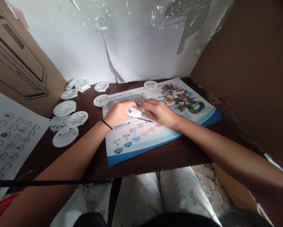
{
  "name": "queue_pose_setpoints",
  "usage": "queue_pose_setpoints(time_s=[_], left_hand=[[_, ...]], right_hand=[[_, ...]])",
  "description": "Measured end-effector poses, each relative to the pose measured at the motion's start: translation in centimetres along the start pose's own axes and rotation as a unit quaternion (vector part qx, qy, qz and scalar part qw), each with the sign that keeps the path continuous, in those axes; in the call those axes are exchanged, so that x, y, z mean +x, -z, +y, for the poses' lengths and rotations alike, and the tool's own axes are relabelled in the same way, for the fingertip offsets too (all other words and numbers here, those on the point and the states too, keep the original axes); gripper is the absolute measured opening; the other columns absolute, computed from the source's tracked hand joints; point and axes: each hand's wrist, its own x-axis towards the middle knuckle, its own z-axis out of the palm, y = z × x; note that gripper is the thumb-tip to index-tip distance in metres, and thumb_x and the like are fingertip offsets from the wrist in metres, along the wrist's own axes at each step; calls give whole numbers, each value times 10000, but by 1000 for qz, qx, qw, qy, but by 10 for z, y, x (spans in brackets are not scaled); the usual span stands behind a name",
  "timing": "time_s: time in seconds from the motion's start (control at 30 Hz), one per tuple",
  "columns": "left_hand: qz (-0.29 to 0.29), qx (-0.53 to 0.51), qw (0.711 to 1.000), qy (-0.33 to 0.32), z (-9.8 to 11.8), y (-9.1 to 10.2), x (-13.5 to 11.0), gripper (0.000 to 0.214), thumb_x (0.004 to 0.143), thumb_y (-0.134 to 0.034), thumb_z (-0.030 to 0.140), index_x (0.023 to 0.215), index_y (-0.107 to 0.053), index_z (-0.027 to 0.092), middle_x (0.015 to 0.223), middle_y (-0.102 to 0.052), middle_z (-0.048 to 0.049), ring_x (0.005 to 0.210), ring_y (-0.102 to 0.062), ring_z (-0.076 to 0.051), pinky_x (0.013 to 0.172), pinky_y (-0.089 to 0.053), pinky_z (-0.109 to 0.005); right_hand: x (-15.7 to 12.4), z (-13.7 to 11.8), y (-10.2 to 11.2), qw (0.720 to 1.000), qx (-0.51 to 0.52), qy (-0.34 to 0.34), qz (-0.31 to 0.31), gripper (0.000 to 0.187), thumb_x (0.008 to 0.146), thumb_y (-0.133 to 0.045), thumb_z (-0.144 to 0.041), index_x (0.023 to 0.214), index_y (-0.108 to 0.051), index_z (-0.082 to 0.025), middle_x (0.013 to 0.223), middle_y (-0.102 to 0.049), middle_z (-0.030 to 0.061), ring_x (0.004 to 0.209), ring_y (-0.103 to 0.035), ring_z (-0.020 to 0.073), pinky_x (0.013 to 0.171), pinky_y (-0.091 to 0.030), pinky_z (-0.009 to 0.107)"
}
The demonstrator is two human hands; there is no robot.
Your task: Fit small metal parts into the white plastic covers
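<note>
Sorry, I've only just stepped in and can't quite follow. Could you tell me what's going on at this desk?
A person is holding a round white plastic piece between their left hand and right hand, over a blue-and-white printed sheet. Small metal parts lie heaped on the sheet, and more white plastic discs sit to the left on the dark wooden table.

Slotted white plastic disc (133,111); partly hidden

A thin black band (107,124) circles the wrist behind the left hand (119,113); below the tabletop (155,157), white trousers (182,192) with small dark dots cover the legs.
</note>
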Motion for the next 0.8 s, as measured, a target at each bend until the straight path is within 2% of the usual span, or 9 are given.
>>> queue_pose_setpoints(time_s=[0.2, 0.47, 0.57, 0.8], left_hand=[[-9, 1, 1000, 11, 0, 1, 1, 198, 830, -562, 105, 831, -734, 202, 838, -766, -1, 758, -695, -114, 679, -536, -217], [-14, 4, 1000, 15, -2, 1, 1, 209, 820, -556, 93, 836, -735, 200, 841, -770, -3, 754, -702, -117, 678, -540, -221], [-13, 6, 1000, 14, -1, 1, 1, 224, 812, -557, 83, 851, -739, 207, 850, -776, 6, 754, -704, -115, 682, -539, -218], [-9, 29, 1000, 2, 0, 0, 0, 293, 771, -554, 44, 885, -757, 223, 856, -788, 25, 743, -713, -114, 661, -539, -208]], right_hand=[[-1, 6, -8, 999, -32, 14, 1, 206, 994, -426, -191, 964, -630, -203, 898, -605, 72, 832, -537, 189, 719, -421, 303], [0, 3, -8, 999, -46, 2, -5, 243, 992, -423, -174, 973, -664, -194, 886, -604, 72, 804, -537, 179, 698, -421, 310], [0, 1, -7, 997, -76, -1, -13, 261, 996, -413, -181, 1042, -669, -199, 880, -610, 70, 796, -540, 181, 681, -416, 313], [0, -4, -5, 984, -166, 41, -45, 326, 971, -420, -114, 1191, -648, -189, 889, -644, 76, 903, -570, 211, 687, -426, 329]])
